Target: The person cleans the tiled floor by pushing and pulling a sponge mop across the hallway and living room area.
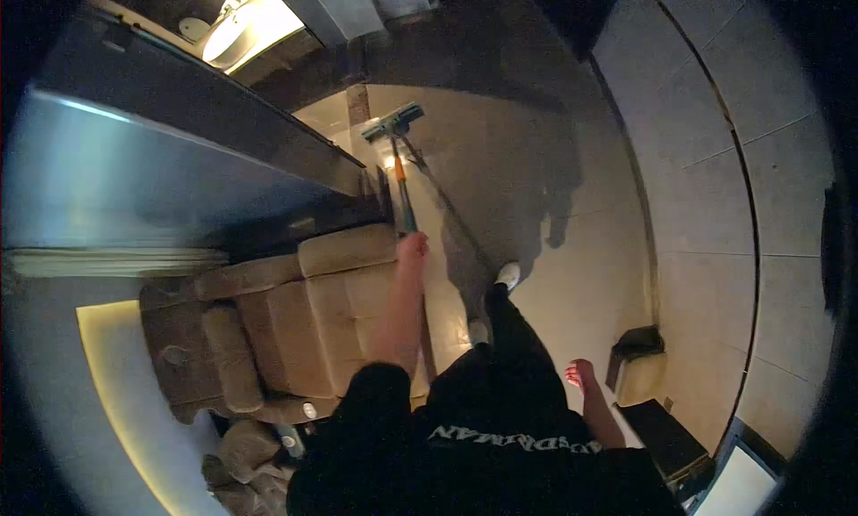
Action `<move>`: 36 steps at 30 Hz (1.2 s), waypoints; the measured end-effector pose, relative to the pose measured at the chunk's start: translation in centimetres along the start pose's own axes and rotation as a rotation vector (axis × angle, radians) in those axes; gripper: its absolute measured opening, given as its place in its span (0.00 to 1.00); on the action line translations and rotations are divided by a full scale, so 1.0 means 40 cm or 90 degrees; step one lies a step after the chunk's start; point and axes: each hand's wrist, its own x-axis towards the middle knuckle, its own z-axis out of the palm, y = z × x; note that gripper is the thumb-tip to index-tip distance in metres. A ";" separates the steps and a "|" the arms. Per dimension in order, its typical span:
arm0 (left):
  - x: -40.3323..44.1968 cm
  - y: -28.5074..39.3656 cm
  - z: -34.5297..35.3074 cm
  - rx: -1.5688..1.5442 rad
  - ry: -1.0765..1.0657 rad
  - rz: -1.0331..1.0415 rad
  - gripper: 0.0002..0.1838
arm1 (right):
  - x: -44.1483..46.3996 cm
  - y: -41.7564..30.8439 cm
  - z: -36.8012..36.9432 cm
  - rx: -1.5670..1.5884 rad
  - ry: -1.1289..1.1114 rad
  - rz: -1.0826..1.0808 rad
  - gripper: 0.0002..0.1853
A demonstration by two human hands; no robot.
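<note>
My left hand (412, 245) is wrapped round the dark handle of a flat mop (405, 203), which has an orange section lower down. Ahead of me, the mop's wide, flat head (393, 123) rests on the floor near the end of the dark partition. My right hand (580, 373) hangs low by my right side, fingers loosely curled in, with nothing visible in it. It is nearest to a pale object with a dark top beside the wall.
A brown sofa (349, 284) stands close on my left, behind it a dark partition (223, 96). Light tiled floor (581, 275) stretches ahead and right, up to the tiled wall (706, 203). A dark box (666, 436) sits at lower right. A lit washbasin (228, 42) shows at upper left.
</note>
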 end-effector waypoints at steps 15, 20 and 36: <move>-0.138 -0.093 0.177 0.031 -0.094 -0.156 0.08 | 0.151 -0.817 0.293 0.169 -0.296 -0.267 0.12; -0.018 -0.024 0.408 -0.060 -0.138 -0.137 0.07 | -0.148 -1.069 0.338 0.806 -0.505 -0.502 0.20; 0.082 -0.075 0.523 0.043 0.009 -0.362 0.05 | -0.074 -0.382 0.376 -0.022 0.000 -0.092 0.13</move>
